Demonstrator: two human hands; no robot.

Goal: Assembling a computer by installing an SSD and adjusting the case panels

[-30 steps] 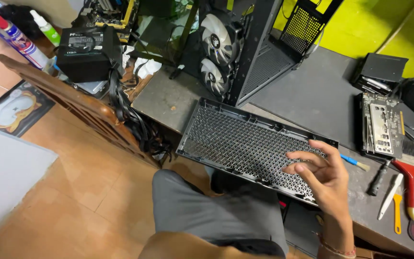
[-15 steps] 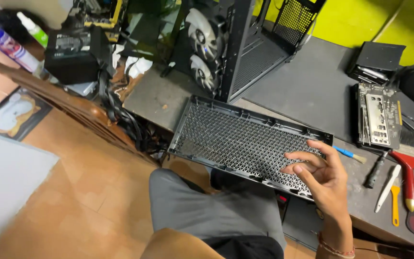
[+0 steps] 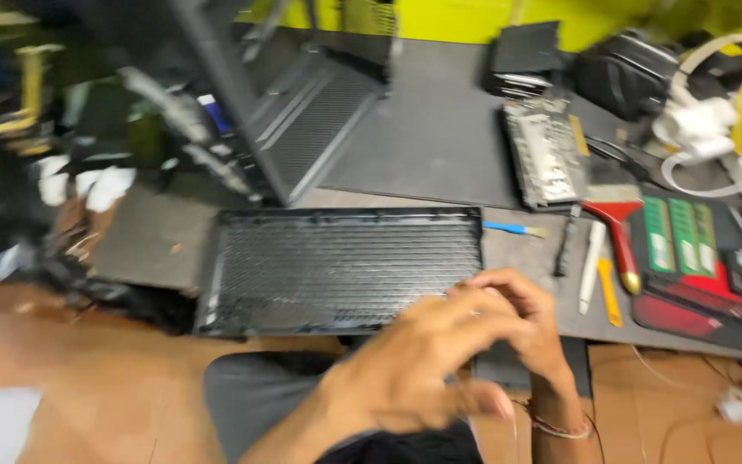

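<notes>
Black perforated mesh panel [image 3: 341, 268] lies flat on the grey bench [image 3: 440, 146], its near edge hanging over the person's lap, just in front of an open computer case [image 3: 302, 112]. The left hand [image 3: 418, 365] hovers blurred over the panel's right corner, fingers loosely curled; whether its grip pinches anything, I cannot tell. The right hand [image 3: 521, 314] rests at that same corner, fingers bent over the edge. Further right lie a blue-handled tool [image 3: 513, 229], a red-handled screwdriver [image 3: 618, 241] and green memory sticks [image 3: 680, 236].
</notes>
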